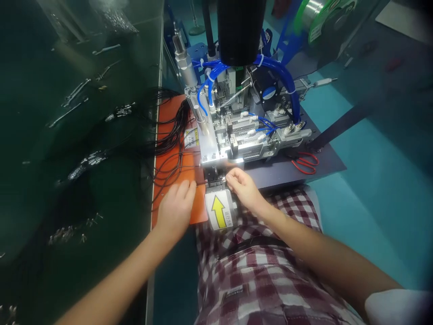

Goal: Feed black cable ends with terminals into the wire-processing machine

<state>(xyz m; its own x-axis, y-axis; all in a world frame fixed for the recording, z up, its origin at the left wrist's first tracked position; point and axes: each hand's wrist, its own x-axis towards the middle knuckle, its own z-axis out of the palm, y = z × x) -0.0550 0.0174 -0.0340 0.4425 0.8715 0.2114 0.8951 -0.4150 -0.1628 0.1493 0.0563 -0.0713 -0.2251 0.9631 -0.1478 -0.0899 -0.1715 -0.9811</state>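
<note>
My left hand (176, 205) is closed over the orange plate (198, 214), its fingertips at a thin black cable beside the machine's feed track (215, 183). What the fingers pinch is partly hidden, though the cable seems to run from them toward the track. My right hand (241, 184) is closed in a pinch at the track's right side, on a small metal piece too tiny to name. Just in front of both hands is a white label (219, 210) with a yellow arrow. Behind them stands the machine (250, 135) with metal cylinders and blue air tubes.
Black cables (179, 131) lie bunched across the orange plate. Red-handled pliers (306, 162) rest on the machine's base at right. Metal parts (91, 160) are scattered on the dark table at left. A solder wire spool (313, 16) hangs at upper right.
</note>
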